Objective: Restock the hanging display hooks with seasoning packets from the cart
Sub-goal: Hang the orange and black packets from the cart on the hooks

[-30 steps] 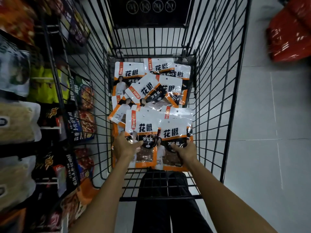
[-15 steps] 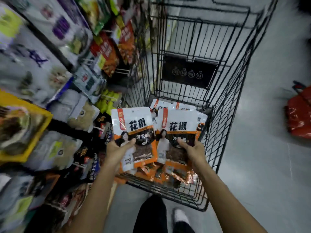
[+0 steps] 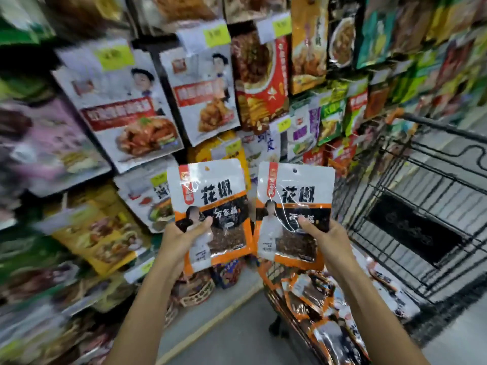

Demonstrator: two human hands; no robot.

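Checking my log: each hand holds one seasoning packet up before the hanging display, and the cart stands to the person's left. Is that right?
Not quite: the head view shows the cart to the person's right. The rest holds: the left hand holds one seasoning packet, the right hand another, before the hanging display.

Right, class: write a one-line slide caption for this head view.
Left hand holds the left packet, right hand the right packet, before the display, beside the cart.

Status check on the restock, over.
Left hand grips left packet; right hand grips right packet. Both facing hanging display, not yet hooked. Cart at right, out of the way.
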